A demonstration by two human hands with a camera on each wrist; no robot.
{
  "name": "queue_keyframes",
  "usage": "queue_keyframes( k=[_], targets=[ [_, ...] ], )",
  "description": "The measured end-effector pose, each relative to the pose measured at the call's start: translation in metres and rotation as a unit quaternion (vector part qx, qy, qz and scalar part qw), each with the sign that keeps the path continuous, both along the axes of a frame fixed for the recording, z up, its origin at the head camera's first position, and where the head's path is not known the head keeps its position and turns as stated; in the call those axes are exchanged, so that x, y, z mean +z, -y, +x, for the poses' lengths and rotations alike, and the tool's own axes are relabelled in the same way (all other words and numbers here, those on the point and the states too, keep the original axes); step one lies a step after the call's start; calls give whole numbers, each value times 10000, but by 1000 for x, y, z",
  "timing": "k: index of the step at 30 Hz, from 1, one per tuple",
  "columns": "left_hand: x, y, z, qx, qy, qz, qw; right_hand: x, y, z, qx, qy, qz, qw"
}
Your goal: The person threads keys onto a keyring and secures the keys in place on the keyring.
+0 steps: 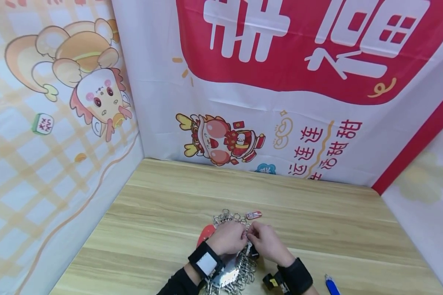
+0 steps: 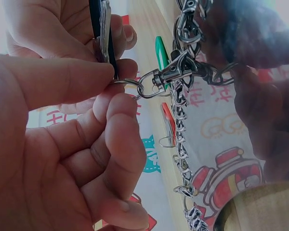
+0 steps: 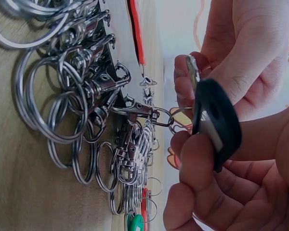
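Wood-grain tabletop (image 1: 162,200): left hand (image 1: 228,237) pinches a metal ring (image 2: 128,81); right hand (image 1: 269,244) pinches a black-headed key (image 3: 225,118) just rightward, crosswise to the clasp (image 3: 140,111).

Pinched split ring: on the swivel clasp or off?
On: left wrist view shows the split ring interlinked with the swivel clasp.

Shiny metal rings (image 3: 83,102), smooth plastic key head (image 3: 225,118), wood-grain tabletop (image 1: 162,205), creased cloth backdrop (image 1: 151,102)

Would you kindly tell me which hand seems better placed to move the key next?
Probably the right hand: its fingers hold the black-headed key, while the left hand pinches the metal ring.
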State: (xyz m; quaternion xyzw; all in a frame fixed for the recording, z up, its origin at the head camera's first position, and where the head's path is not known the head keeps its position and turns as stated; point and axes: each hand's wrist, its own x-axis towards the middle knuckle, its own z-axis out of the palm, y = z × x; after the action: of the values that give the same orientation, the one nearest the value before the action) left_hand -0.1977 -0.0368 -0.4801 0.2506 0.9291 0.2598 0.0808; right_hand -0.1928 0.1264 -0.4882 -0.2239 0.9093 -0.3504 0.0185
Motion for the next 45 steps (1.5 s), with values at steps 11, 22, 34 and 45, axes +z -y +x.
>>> queue_keyframes(
  k=[11,22,34,45],
  targets=[
    [0,-1,3,91,66,73,9999,-1,-2,2,113,-53,53,9999],
    [5,0,0,221,254,454,9984,7,-3,0,-82,36,-164,9998],
    [4,0,1,124,106,235,9996,7,-3,3,-33,-56,-53,10000],
    [4,0,-1,70,-121,105,9998,6,0,3,-169,-15,-74,9998]
  ],
)
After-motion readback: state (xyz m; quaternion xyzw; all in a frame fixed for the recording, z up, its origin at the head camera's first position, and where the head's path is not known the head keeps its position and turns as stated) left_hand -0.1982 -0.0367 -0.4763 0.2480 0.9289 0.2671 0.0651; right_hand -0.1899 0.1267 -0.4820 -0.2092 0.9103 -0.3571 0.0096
